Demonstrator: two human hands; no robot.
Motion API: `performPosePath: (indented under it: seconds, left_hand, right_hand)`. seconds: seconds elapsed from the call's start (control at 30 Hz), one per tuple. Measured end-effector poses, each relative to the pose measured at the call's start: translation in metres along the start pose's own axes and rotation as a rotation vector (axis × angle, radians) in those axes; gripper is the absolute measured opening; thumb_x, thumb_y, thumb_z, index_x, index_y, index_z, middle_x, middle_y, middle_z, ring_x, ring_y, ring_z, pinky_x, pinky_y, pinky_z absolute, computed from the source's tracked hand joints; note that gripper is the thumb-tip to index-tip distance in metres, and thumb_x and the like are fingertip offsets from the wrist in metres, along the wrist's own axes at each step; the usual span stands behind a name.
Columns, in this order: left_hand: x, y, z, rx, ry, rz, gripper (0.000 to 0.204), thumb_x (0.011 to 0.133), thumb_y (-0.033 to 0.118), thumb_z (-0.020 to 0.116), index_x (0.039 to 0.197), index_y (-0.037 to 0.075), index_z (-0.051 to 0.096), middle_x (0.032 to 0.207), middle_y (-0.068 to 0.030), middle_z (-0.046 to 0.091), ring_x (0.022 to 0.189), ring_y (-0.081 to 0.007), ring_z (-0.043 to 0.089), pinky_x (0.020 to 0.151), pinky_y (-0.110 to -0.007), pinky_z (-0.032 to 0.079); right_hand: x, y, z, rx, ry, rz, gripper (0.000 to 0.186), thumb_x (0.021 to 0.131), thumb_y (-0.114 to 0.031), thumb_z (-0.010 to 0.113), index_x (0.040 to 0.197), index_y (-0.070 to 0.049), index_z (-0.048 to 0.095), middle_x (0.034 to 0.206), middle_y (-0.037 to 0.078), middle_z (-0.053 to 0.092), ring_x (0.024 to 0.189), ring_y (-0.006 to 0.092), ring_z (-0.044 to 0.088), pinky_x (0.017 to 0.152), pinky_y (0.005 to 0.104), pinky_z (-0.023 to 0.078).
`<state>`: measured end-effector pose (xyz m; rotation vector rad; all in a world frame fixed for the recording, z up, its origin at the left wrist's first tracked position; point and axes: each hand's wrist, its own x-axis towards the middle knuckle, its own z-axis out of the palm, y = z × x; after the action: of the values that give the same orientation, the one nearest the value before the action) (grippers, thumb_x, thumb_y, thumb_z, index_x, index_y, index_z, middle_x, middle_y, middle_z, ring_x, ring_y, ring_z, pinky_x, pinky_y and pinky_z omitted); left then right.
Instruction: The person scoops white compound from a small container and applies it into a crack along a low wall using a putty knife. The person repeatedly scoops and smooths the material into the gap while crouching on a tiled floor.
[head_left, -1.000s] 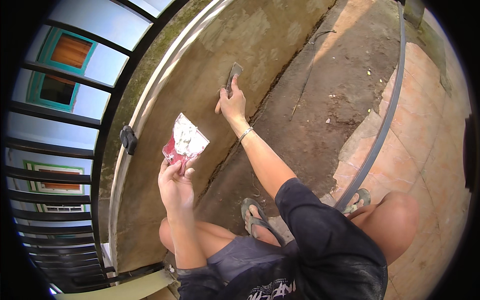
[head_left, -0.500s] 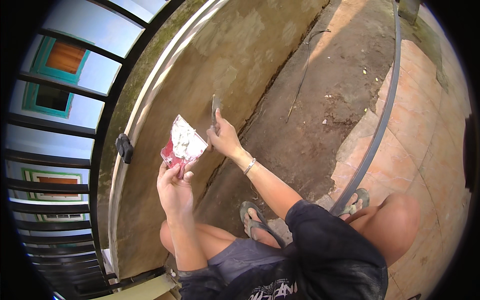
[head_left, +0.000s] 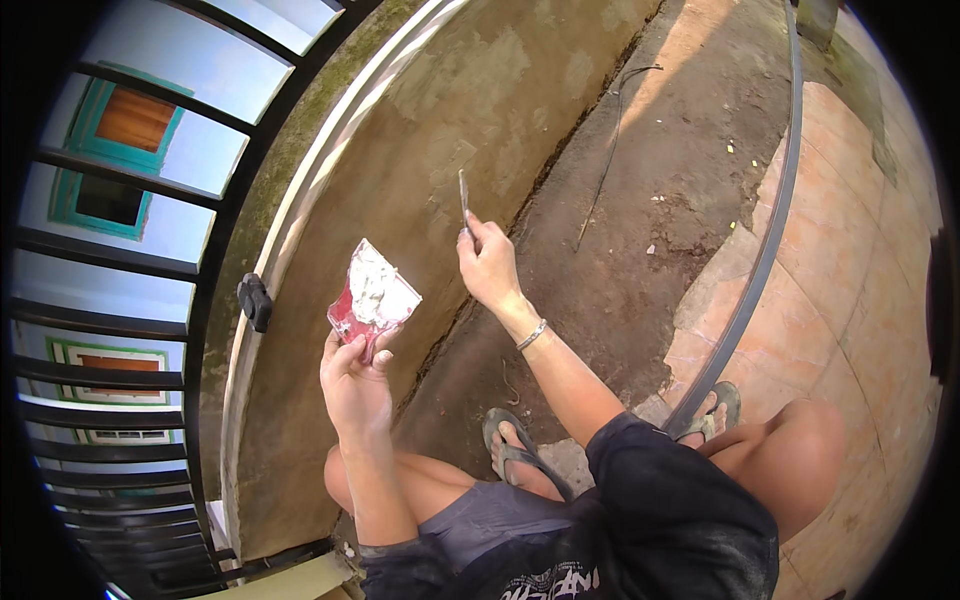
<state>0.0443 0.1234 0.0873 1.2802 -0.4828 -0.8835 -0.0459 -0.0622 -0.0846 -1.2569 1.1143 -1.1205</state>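
Note:
My left hand [head_left: 357, 385] is closed on the lower corner of a flat red piece [head_left: 346, 322], held up with a heap of white paste [head_left: 372, 288] on it. To its right my right hand [head_left: 490, 265] grips a putty knife [head_left: 464, 198], its thin blade pointing up and seen nearly edge-on. The blade is in front of the low plastered wall [head_left: 400, 150]; I cannot tell whether it touches the surface. The knife's handle is mostly hidden inside my fingers.
Black fence bars [head_left: 110, 257] and a white ledge [head_left: 300, 200] run along the left. A dark block [head_left: 254, 302] sits on the ledge. Bare soil [head_left: 560, 330] with a thin cable [head_left: 606, 160] lies right of the wall. A grey rail [head_left: 765, 250] borders orange tiles [head_left: 800, 270].
My right hand has moved right with the putty knife, away from the red piece. The left hand, still holding the paste, has shifted only slightly in view.

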Motion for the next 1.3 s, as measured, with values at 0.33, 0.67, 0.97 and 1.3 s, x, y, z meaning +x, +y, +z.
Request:
performPosePath:
  seconds: [0.33,0.67,0.97,1.3]
  left_hand:
    - [0.003,-0.004,0.004,0.018,-0.013,0.004,0.045,0.094,-0.003,0.05,0.139,-0.01,0.05,0.125,-0.0198,0.069,0.1,-0.0261,0.074,0.07,-0.027,0.058]
    - [0.005,-0.007,0.005,0.004,-0.012,-0.006,0.045,0.094,-0.003,0.05,0.138,-0.01,0.05,0.125,-0.0199,0.069,0.101,-0.0276,0.074,0.07,-0.027,0.059]
    - [0.005,-0.005,0.008,0.007,-0.047,0.011,0.045,0.094,-0.003,0.05,0.139,-0.01,0.05,0.126,-0.02,0.069,0.102,-0.0283,0.074,0.07,-0.028,0.058]
    - [0.007,-0.005,0.005,0.005,-0.01,-0.008,0.044,0.094,-0.002,0.051,0.138,-0.01,0.05,0.126,-0.0206,0.069,0.101,-0.0294,0.075,0.069,-0.028,0.058]
  right_hand:
    - [0.003,-0.02,-0.015,0.006,-0.209,-0.234,0.044,0.097,-0.016,0.059,0.132,0.01,0.063,0.095,0.024,0.063,0.093,0.0395,0.066,0.084,0.0452,0.052]
    - [0.033,-0.006,-0.028,-0.013,-0.105,-0.272,0.043,0.098,-0.018,0.064,0.132,0.008,0.063,0.084,0.013,0.067,0.072,0.0161,0.062,0.069,0.0328,0.051]
    - [0.033,0.029,-0.033,0.254,0.014,0.041,0.049,0.101,-0.015,0.061,0.143,0.01,0.054,0.073,0.004,0.065,0.055,0.0081,0.058,0.052,0.0274,0.047]
    - [0.054,0.011,0.048,0.054,0.067,-0.181,0.034,0.088,-0.015,0.069,0.099,0.016,0.06,0.079,0.016,0.061,0.09,0.0323,0.063,0.097,0.0412,0.05]
